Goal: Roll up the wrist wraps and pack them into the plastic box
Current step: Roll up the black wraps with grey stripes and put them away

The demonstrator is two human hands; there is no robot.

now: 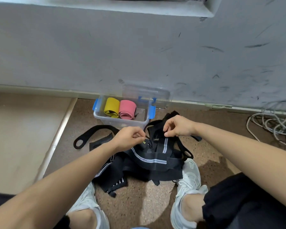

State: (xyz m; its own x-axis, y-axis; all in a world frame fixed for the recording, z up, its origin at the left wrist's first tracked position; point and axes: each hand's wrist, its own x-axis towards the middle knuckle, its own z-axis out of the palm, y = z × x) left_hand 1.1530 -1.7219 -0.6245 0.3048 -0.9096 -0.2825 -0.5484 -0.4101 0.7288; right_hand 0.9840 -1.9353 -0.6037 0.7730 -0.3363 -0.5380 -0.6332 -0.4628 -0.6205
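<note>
A clear plastic box point(122, 121) with blue latches stands open on the floor by the wall. Inside it lie a rolled yellow wrap point(111, 107) and a rolled pink wrap point(127, 109). In front of the box is a tangled heap of black wrist wraps point(149, 161) with grey stripes. My left hand point(128, 138) pinches a thin black loop at the top of the heap. My right hand point(177, 126) pinches the upper edge of a black wrap and holds it lifted. Another black strap point(89, 135) with a loop end lies to the left.
The box's clear lid point(149, 92) leans against the scuffed grey wall behind it. A bundle of white cable point(274, 124) lies at the right. My two white shoes point(188, 182) flank the heap. A pale raised step point(23, 133) borders the speckled floor on the left.
</note>
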